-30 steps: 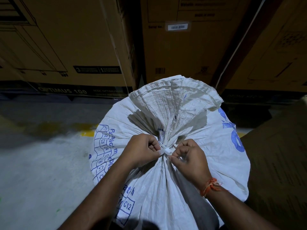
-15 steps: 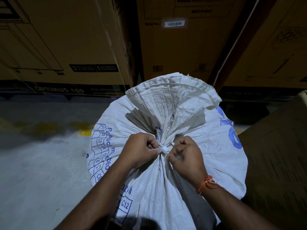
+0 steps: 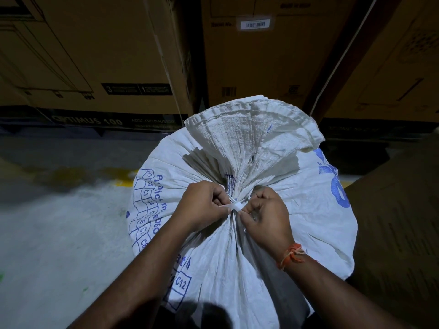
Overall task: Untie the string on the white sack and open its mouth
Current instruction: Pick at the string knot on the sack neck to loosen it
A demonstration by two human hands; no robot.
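A full white woven sack [image 3: 297,210] with blue print stands upright in front of me. Its neck is bunched tight and bound by a flat white string [image 3: 234,206], and the loose mouth fans out above the tie. My left hand [image 3: 202,205] pinches one end of the string at the knot from the left. My right hand [image 3: 266,210], with an orange thread on the wrist, pinches the knot from the right. The fingers hide most of the knot.
Tall brown cardboard cartons [image 3: 107,55] stand close behind the sack. Another brown carton [image 3: 399,222] rises at the right, touching the sack's side. Grey concrete floor [image 3: 59,233] with a yellow line lies to the left.
Both hands stay at the knot. The left fingers have drawn a short piece of string out to the left, and the view has shifted slightly.
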